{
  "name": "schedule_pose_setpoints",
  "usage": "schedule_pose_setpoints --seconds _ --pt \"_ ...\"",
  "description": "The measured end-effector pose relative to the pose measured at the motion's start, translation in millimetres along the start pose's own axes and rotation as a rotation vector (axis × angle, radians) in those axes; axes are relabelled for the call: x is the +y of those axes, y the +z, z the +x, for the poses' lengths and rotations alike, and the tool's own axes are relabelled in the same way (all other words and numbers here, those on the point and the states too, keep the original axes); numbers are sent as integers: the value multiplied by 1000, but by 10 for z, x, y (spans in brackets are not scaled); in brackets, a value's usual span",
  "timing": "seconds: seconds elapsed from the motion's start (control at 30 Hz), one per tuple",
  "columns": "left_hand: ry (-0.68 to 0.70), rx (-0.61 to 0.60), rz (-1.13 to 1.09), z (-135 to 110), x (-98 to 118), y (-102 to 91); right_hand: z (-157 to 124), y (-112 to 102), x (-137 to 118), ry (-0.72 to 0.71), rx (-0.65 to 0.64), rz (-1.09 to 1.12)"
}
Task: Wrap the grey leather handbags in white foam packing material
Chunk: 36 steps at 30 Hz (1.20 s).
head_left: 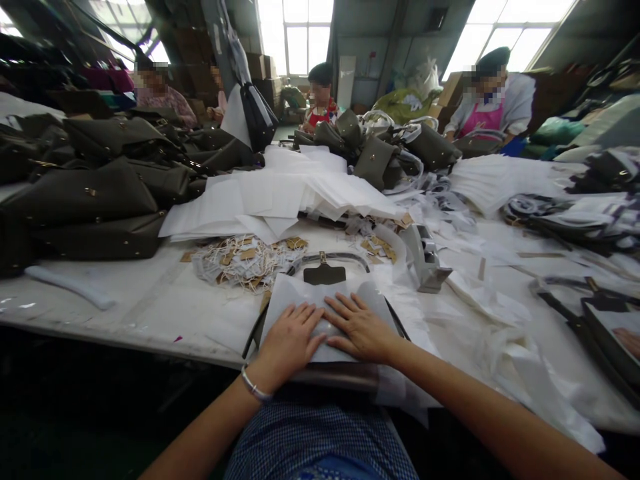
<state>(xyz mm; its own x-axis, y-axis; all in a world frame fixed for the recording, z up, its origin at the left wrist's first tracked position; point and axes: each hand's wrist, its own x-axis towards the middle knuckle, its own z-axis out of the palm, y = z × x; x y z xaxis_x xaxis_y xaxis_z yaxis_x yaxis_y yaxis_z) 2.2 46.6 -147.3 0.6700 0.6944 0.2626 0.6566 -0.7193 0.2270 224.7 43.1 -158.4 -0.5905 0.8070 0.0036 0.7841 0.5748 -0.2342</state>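
Checked cloth, just below dark bag. Atop bag: left hand open, fingers close; right hand open, fingers splayed; both palm-down on white sheet, grasping nothing.

A long white worktable carries dark olive handbags piled at its left, overlapping white sheets mid-table, a tangle of string tags just in front of them, a grey tape dispenser, a pale strip and, at the near edge, one flat-lying handbag.
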Motion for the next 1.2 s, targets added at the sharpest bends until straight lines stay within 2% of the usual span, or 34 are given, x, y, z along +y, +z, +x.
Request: schedule_pose_setpoints --seconds 0.07,0.13,0.23,0.33,0.63,0.83,1.0,1.2 --pt "10 2 34 -54 -151 149 -30 15 18 -14 48 36" --pt "18 8 36 -137 -204 220 -71 30 41 -37 115 95" --pt "9 4 27 -201 -175 230 -130 47 73 -75 214 174" --pt "-14 -7 1 -172 -148 210 -152 56 92 -129 246 182" --pt "-42 -61 -38 -124 -148 146 -130 24 66 -142 177 90" --pt "-50 -84 -39 -118 -150 149 -145 37 69 -199 153 127" --pt "-42 -67 -32 -140 -150 189 -166 133 110 -130 234 179" --pt "-14 -99 63 -69 -138 184 -112 132 41 -30 128 48"
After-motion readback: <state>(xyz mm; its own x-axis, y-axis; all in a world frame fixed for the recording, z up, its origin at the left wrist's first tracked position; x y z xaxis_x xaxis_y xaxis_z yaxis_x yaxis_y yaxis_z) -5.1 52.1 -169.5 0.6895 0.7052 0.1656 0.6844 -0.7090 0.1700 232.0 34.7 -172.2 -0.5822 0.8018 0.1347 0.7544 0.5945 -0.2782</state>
